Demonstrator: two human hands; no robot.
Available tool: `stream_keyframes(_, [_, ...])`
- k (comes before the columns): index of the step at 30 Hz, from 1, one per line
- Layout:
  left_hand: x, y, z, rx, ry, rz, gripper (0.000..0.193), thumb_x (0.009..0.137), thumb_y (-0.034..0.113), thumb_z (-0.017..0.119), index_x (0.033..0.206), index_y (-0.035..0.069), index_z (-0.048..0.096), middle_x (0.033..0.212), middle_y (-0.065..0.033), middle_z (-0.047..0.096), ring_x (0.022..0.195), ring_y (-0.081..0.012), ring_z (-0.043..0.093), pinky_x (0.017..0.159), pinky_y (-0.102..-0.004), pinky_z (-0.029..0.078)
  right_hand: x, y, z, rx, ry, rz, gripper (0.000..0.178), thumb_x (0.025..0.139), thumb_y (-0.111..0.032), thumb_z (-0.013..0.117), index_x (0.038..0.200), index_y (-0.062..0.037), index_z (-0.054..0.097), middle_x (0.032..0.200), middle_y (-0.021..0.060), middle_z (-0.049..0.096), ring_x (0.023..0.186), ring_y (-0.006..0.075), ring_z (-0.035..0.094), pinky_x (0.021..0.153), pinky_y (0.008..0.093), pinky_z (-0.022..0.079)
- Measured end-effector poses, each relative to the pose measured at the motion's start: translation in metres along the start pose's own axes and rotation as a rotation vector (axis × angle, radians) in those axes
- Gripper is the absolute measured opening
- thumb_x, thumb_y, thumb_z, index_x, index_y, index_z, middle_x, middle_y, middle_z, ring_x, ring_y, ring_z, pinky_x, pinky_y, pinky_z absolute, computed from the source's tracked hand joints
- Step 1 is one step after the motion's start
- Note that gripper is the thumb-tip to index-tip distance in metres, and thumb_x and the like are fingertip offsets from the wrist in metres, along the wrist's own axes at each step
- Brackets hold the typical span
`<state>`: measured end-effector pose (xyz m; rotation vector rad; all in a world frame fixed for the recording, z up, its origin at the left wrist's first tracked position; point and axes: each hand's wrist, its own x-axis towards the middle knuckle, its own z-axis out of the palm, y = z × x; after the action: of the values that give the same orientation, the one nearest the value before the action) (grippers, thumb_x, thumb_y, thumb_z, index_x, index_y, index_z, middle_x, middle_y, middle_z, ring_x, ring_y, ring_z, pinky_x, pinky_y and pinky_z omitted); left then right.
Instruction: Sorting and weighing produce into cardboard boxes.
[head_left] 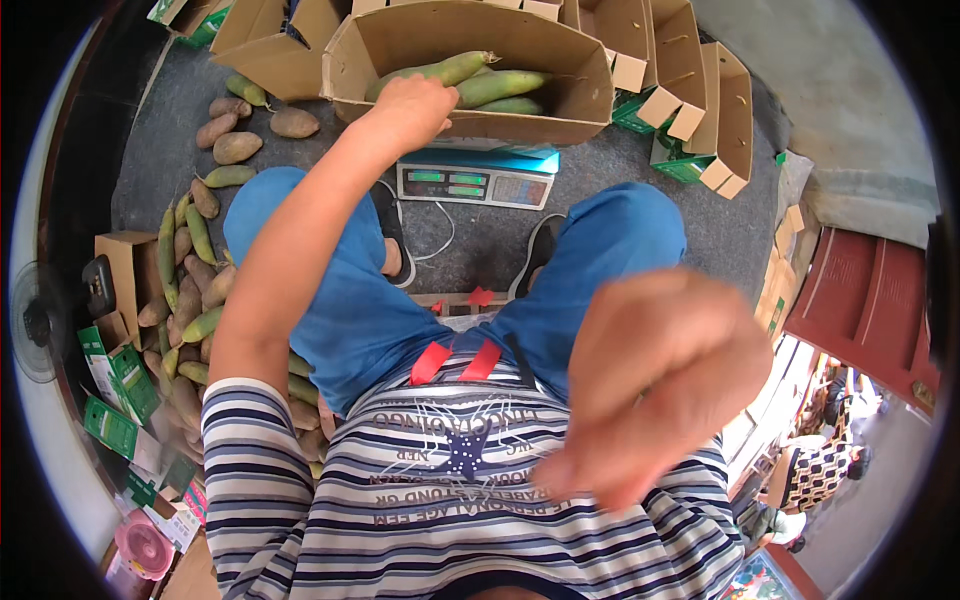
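My left hand reaches over the near wall of an open cardboard box. Its fingers are curled at a long green radish inside, though the fingertips are partly hidden. Other green radishes lie beside it in the box. The box rests on a digital scale with green lit displays, on the floor between my feet. My right hand is raised close to the camera, blurred, with fingers curled in and nothing visible in them.
Brown tubers and more green radishes are heaped on the floor at my left. Several open cardboard boxes stand at the far right. A fan is at the left edge; a reddish door and a person are at right.
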<state>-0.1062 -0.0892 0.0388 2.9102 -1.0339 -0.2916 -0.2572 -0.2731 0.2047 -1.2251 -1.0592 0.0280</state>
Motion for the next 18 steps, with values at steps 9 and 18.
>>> stream_keyframes(9, [0.009,-0.002,0.008,-0.013,-0.094,-0.027,0.021,0.076,0.018,0.064,0.088,0.003,0.058,0.09,-0.015,0.059,0.09,-0.0323,0.057,0.075,-0.0423,0.047,0.004,-0.002,0.025,0.361,0.013,-0.066,0.022,0.08,-0.013,0.064,0.095,0.003,0.063,0.084,0.0092,0.056,0.071,0.0178,0.056,0.057,0.0255,0.045])
stream_keyframes(18, [0.016,0.005,0.014,-0.021,-0.094,-0.009,0.019,0.076,0.017,0.064,0.088,0.003,0.059,0.092,-0.0164,0.057,0.089,-0.0335,0.057,0.074,-0.0428,0.047,-0.009,0.058,-0.081,-0.012,0.445,0.444,0.029,0.091,-0.024,0.047,0.071,-0.0045,0.055,0.064,0.0043,0.053,0.055,0.0103,0.046,0.05,0.021,0.036])
